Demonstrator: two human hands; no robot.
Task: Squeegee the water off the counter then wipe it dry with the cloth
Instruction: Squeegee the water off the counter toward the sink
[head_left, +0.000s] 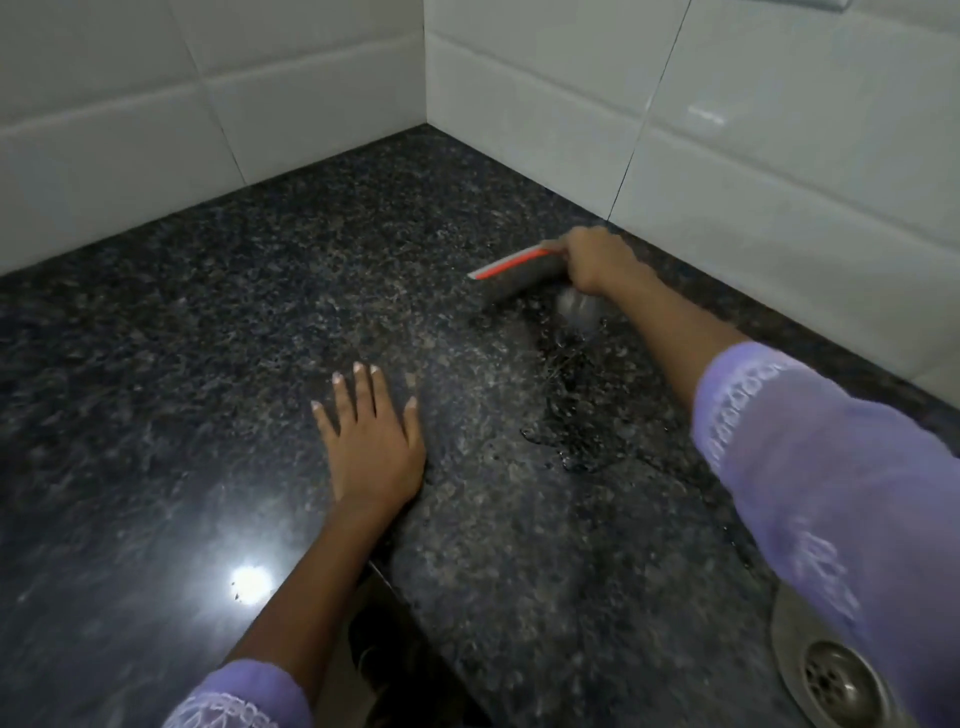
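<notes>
On the counter, right hand grips the squeegee — blade down; left hand rests flat.

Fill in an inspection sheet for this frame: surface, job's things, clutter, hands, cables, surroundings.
Surface: dark speckled granite counter, glossy, with a lamp glare near the front.
Job's things: squeegee with an orange strip, blade down on the counter near the right wall; water puddle lies between it and the front edge; cloth not in view.
Clutter: nothing seen.
Hands: right hand grips the squeegee; left hand rests flat on the counter, fingers spread.
Cables: nothing seen.
Surroundings: white tiled walls meeting in a corner; sink drain at the lower right; lilac sleeves on both arms.
</notes>
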